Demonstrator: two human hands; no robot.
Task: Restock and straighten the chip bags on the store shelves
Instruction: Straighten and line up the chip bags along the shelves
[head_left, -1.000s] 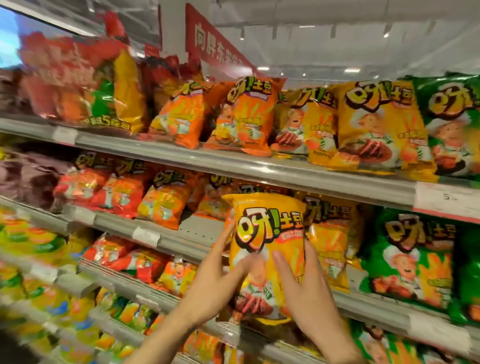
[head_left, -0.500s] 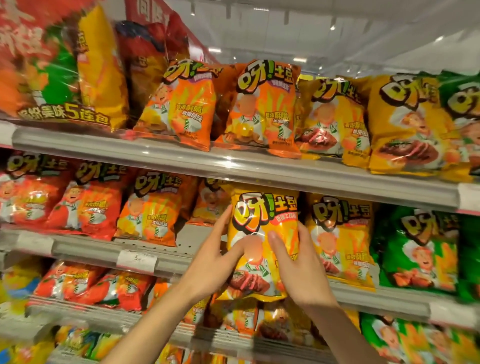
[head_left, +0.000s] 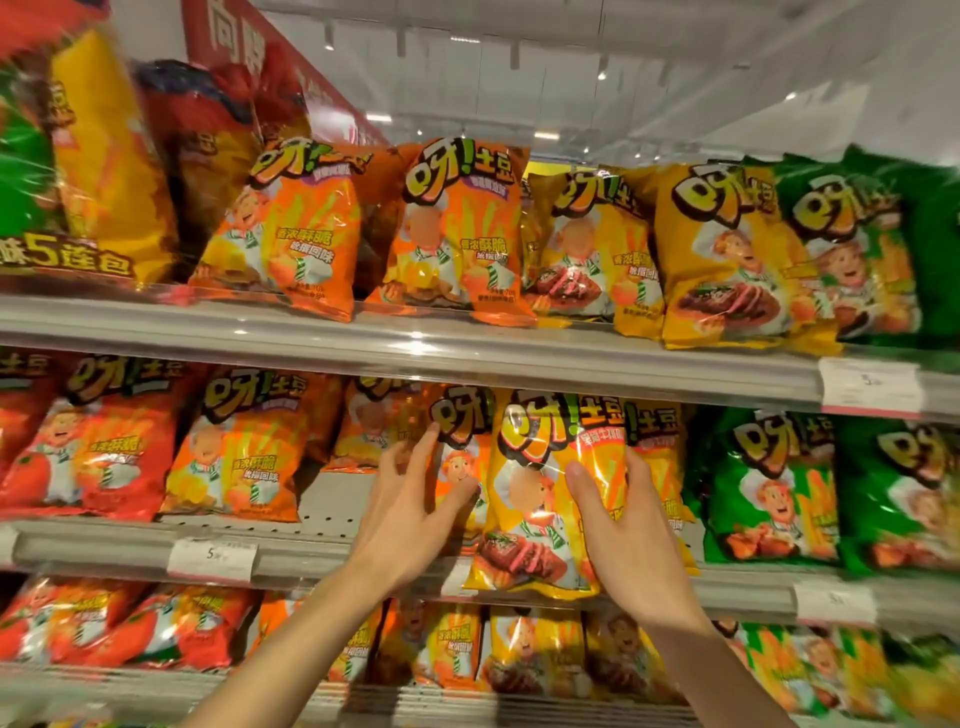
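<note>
Left hand (head_left: 410, 512) raised at the end of a bare forearm entering from the lower left, fingers straight and slightly spread, pointing up and to the right, thumb angled out to the right. Right hand (head_left: 631, 535) raised at the end of a bare forearm entering from the lower right, back of the hand toward the camera, thumb extended up and to the left, fingers reaching upward and partly hidden. Hands level with each other and a little apart, thumbs turned inward toward one another.

A red banner (head_left: 234, 47) with white characters hangs under ceiling lights (head_left: 378, 118)
</note>
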